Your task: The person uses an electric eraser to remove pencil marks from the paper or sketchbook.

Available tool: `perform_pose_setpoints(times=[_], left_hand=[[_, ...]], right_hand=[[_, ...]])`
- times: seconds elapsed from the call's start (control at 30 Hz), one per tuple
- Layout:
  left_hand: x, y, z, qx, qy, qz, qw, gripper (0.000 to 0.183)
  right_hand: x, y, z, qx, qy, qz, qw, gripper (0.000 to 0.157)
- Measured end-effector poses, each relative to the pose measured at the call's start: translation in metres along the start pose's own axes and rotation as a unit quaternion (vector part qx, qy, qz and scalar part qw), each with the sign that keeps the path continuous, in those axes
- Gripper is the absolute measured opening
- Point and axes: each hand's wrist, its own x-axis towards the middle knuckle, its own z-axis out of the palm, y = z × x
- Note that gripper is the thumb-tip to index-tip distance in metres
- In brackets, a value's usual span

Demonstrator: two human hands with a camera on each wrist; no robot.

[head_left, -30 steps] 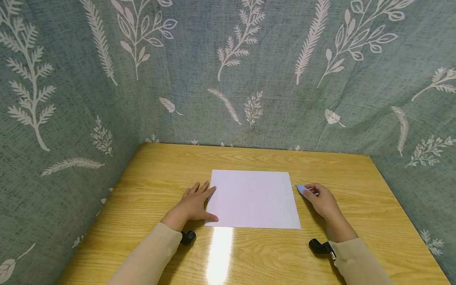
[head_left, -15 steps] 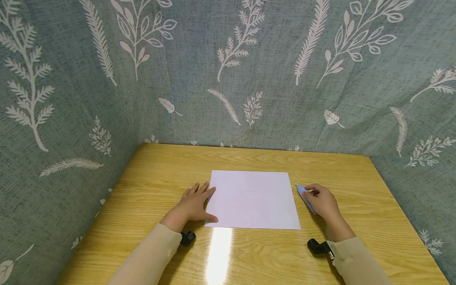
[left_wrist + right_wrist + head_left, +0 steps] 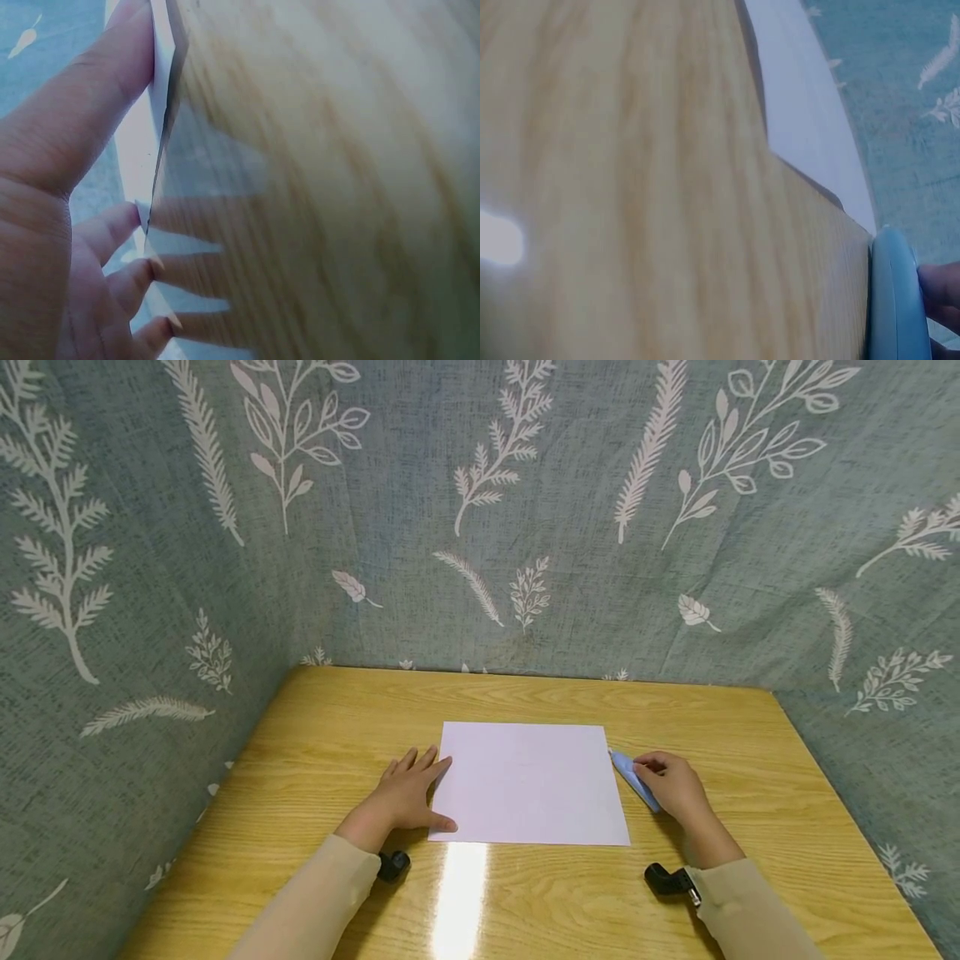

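My left hand point(image 3: 405, 799) lies spread at the left edge of a white sheet of paper point(image 3: 528, 785), its thumb point(image 3: 90, 97) over the near left corner. In the left wrist view, several fingers reach past the sheet's edge toward the table. Right of the sheet, my right hand point(image 3: 677, 789) has thumb and forefinger close together on the right side of a light blue, rounded correction-tape-like dispenser point(image 3: 633, 781). It lies slantwise close over the wood, its small pale tip at the paper's right edge. A fingertip touches the dispenser point(image 3: 898, 300) in the right wrist view.
The sheet lies on a yellow wood-grain table point(image 3: 540, 893) with a bright light reflection in front. Grey-green leaf-patterned cloth point(image 3: 480, 568) stands behind and along the sides. A small black camera point(image 3: 393, 865) sits at the left wrist, another camera point(image 3: 667, 880) at the right.
My right hand has shifted slightly left, and the blue dispenser now lies nearer the paper with more of its body showing. My left hand stays at the sheet.
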Motion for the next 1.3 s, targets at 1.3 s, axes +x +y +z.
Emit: perform_pose_setpoints(times=[1.3], left_hand=[[0.0, -0.005, 0.001, -0.026, -0.002, 0.012, 0.9996, 0.104]], right_hand=[[-0.033, 0.011, -0.048, -0.028, -0.048, -0.089, 0.994, 0.041]])
